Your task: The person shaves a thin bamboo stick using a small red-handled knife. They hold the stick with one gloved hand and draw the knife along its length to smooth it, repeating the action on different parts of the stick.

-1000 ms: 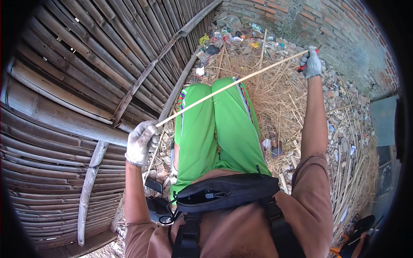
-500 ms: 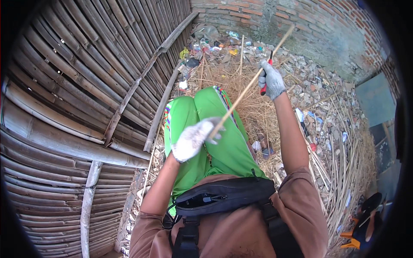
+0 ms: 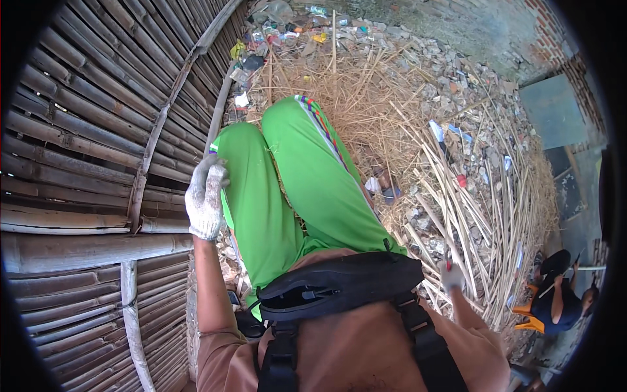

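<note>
My left hand (image 3: 208, 199), in a pale work glove, is beside my left knee with its fingers slightly apart and nothing in them. My right hand (image 3: 452, 277) is low at my right side, gloved and blurred by motion. A bit of a red-handled knife (image 3: 449, 265) shows in its grip; the blade cannot be made out. Just by that hand lies a heap of long thin bamboo sticks (image 3: 467, 215). Whether the right hand also touches one of them is not clear. My green trousers (image 3: 307, 170) fill the middle.
A bamboo slat wall (image 3: 78, 130) stands close on my left. Straw-like shavings (image 3: 353, 98) and rubble with litter (image 3: 444, 85) cover the ground ahead. The brick wall (image 3: 457, 26) is at the back. Another person (image 3: 558, 300) sits on an orange stool at the far right.
The stick held across my lap is out of both hands. My right hand has swung back and down to my right side; my left has moved out to the left knee. The view has shifted.
</note>
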Demonstrator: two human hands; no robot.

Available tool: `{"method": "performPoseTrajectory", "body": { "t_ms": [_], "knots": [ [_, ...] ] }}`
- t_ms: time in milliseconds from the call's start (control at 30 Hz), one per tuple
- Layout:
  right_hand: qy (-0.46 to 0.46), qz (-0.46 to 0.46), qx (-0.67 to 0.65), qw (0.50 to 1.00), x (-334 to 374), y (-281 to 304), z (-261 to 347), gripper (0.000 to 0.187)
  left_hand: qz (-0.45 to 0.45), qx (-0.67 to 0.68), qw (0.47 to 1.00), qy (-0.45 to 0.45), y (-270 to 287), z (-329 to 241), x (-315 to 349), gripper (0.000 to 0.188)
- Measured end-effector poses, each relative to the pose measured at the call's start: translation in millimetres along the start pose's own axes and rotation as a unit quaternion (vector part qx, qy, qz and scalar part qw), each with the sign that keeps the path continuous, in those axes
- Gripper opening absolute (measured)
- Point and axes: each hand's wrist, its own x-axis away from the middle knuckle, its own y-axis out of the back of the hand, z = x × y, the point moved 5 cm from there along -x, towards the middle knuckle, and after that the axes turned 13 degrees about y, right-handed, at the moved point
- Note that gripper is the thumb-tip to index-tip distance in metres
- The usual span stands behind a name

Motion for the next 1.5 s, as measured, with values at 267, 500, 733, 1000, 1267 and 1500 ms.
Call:
{"method": "performPoseTrajectory", "body": {
  "t_ms": [267,500,733,1000,1267,1500],
  "knots": [
    [-0.034,-0.062,-0.107,0.992,35,-53,69,0.038,-0.011,-0.265,0.846,-0.463,-140,-101,-15,0.059],
    [0.166,-0.095,-0.230,0.954,-136,38,254,0.043,-0.129,-0.223,0.879,-0.401,-136,-145,-117,0.048],
    [0.158,-0.103,-0.464,0.866,-211,116,343,0.043,0.202,-0.105,0.959,-0.166,-284,-6,-54,0.066],
    [0.358,-0.250,-0.539,0.720,-169,350,453,0.037,0.414,-0.127,0.900,0.041,-247,-66,-124,0.067],
    [0.338,0.354,-0.619,0.614,-132,122,622,0.040,0.379,0.295,0.859,0.178,-217,-56,-82,0.053],
    [0.198,0.484,-0.539,0.661,-74,-26,601,0.054,0.191,0.396,0.836,0.328,-166,116,-38,0.040]
  ]
}}
